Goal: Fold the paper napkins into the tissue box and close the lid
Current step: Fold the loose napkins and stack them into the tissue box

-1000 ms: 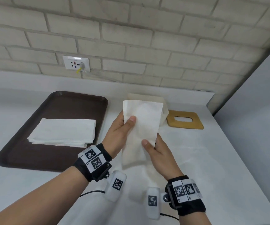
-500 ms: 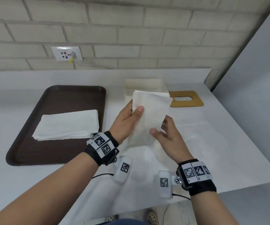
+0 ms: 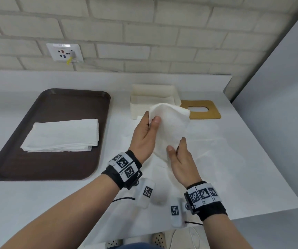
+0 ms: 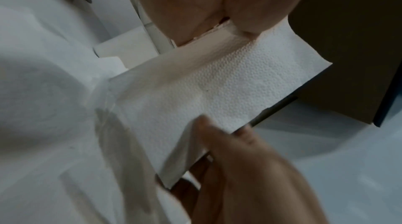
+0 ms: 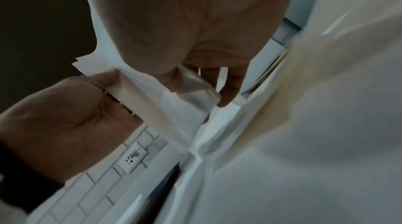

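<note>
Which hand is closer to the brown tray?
Left. The left hand is just right of the brown tray, pinching the napkin. The right hand pinches its lower edge, farther right.

No readable words, brand names or numbers anywhere. Left wristband (image 3: 124,165) carries black-and-white square coded markers; tiny characters at marker corners too small to read. Right wristband (image 3: 203,194) carries same kind of markers, small corner marks also unreadable. White pod under left wrist (image 3: 146,192) and white pod under right wrist (image 3: 175,211) each bear one coded marker. Wall socket plate (image 3: 64,52) shows pale strip along top, print illegible.
</note>
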Tool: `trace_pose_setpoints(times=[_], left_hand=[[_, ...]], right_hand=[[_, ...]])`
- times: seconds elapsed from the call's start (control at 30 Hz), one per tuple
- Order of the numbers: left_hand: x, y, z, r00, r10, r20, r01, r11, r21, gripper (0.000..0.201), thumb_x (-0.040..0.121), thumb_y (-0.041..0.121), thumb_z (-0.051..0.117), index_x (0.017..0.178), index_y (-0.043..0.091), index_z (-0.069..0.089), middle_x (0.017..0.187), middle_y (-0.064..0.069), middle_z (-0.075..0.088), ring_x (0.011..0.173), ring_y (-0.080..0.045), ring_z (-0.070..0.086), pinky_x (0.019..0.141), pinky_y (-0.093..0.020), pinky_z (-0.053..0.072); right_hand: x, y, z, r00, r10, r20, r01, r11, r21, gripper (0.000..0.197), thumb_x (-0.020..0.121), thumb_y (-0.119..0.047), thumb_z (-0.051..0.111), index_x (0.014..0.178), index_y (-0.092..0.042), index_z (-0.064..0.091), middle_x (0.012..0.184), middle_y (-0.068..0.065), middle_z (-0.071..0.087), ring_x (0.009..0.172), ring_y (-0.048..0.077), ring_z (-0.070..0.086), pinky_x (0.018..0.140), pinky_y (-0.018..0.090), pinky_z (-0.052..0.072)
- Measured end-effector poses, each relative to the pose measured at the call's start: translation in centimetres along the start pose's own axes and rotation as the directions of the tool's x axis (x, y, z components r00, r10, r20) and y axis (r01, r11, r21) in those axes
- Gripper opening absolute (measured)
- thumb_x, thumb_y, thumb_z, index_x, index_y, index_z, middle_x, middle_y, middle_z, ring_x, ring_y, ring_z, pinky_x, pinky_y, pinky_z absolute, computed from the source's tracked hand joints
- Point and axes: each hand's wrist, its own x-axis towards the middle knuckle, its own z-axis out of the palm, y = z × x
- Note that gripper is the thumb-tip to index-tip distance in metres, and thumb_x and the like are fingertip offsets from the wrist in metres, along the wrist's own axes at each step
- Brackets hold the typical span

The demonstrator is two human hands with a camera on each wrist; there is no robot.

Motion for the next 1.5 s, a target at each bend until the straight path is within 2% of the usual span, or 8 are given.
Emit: trace_pose_setpoints(times=[0.2, 0.3, 0.4, 0.6, 0.73, 0.87, 1.2, 1.5], left_hand=[[0.9, 0.4, 0.5, 0.996, -0.009, -0.087, 0.011, 1.0, 0.023, 0.018, 0.111, 0.027, 0.045, 0.113, 0.035, 0.061, 0.1, 0.026, 0.071, 0.096, 0.004, 0.066, 0.082, -0.015, 0.052], [1.1, 0.7, 0.1, 0.991, 0.002, -0.135, 0.0, 1.0, 0.021, 0.021, 0.112, 0.025, 0.044, 0.121, 0.034, 0.061, 0.107, 0.022, 0.072, 0.103, 0.0, 0.067, 0.087, -0.02, 0.053], [1.5, 1.1, -0.6, 0.985, 0.022, -0.171, -0.022, 1.0, -0.003, 0.025, 0.112, 0.026, 0.044, 0.131, 0.027, 0.06, 0.118, 0.013, 0.072, 0.114, -0.009, 0.067, 0.098, -0.03, 0.054], [1.5, 1.0, -0.1, 0.995, 0.027, -0.097, -0.022, 0.998, 0.056, 0.032, 0.11, 0.028, 0.045, 0.136, 0.015, 0.059, 0.122, 0.003, 0.071, 0.114, -0.014, 0.068, 0.093, -0.029, 0.054], [1.2, 0.8, 1.5, 0.997, 0.031, -0.071, -0.023, 0.994, 0.109, 0.025, 0.112, 0.023, 0.043, 0.132, 0.02, 0.059, 0.113, 0.01, 0.073, 0.107, -0.007, 0.07, 0.087, -0.023, 0.055], [0.6, 0.0, 2.5, 0.997, 0.046, -0.068, -0.036, 0.99, 0.14, 0.026, 0.111, 0.031, 0.046, 0.133, 0.022, 0.055, 0.114, 0.012, 0.071, 0.108, -0.005, 0.068, 0.09, -0.023, 0.054], [-0.7, -3.7, 3.1, 0.993, -0.111, -0.042, 0.115, 0.988, 0.104, 0.012, 0.11, 0.031, 0.048, 0.12, 0.035, 0.051, 0.117, 0.012, 0.065, 0.104, 0.005, 0.064, 0.085, -0.014, 0.05], [0.2, -3.9, 1.1, 0.989, -0.13, -0.069, 0.137, 0.985, 0.103, 0.025, 0.107, 0.039, 0.05, 0.117, 0.02, 0.063, 0.112, 0.005, 0.069, 0.104, -0.009, 0.065, 0.092, -0.024, 0.05]], right_hand=[[0.8, 2.7, -2.8, 0.971, 0.008, 0.238, 0.037, 0.982, -0.184, 0.02, 0.11, -0.029, 0.038, 0.112, -0.013, 0.05, 0.103, 0.009, 0.071, 0.097, 0.024, 0.067, 0.087, 0.04, 0.053], [1.2, 3.9, -4.7, 0.953, 0.011, 0.304, 0.063, 0.97, -0.234, 0.019, 0.11, -0.024, 0.039, 0.098, -0.021, 0.053, 0.105, -0.012, 0.074, 0.107, 0.008, 0.068, 0.083, 0.017, 0.05], [1.8, 4.1, -6.6, 0.96, -0.014, 0.281, 0.09, 0.961, -0.261, 0.024, 0.109, -0.023, 0.043, 0.126, -0.025, 0.06, 0.115, -0.023, 0.07, 0.115, 0.005, 0.064, 0.09, 0.004, 0.041], [3.6, -0.7, -6.8, 0.988, -0.133, 0.077, 0.096, 0.926, 0.366, 0.082, 0.089, -0.063, 0.064, 0.156, -0.041, 0.022, 0.153, -0.019, 0.045, 0.14, -0.004, 0.043, 0.111, 0.022, 0.041], [5.1, -1.9, -4.7, 0.989, -0.147, 0.007, 0.139, 0.943, 0.304, 0.046, 0.1, -0.029, 0.064, 0.138, -0.04, 0.04, 0.127, -0.026, 0.063, 0.118, -0.002, 0.062, 0.101, 0.039, 0.054], [4.4, -1.6, -3.6, 0.985, -0.143, -0.093, 0.163, 0.948, 0.274, 0.029, 0.106, -0.019, 0.053, 0.124, -0.038, 0.04, 0.104, -0.041, 0.063, 0.098, -0.012, 0.063, 0.087, 0.021, 0.052], [2.5, 0.4, -2.0, 0.995, -0.022, -0.101, 0.054, 0.943, 0.327, 0.038, 0.102, -0.013, 0.058, 0.123, -0.036, 0.038, 0.116, -0.023, 0.062, 0.103, -0.015, 0.06, 0.083, 0.005, 0.046], [3.5, 1.8, -2.5, 0.97, 0.039, -0.24, 0.039, 0.948, 0.315, 0.021, 0.103, -0.014, 0.057, 0.114, -0.031, 0.05, 0.107, -0.017, 0.066, 0.092, -0.014, 0.063, 0.073, 0.005, 0.047]])
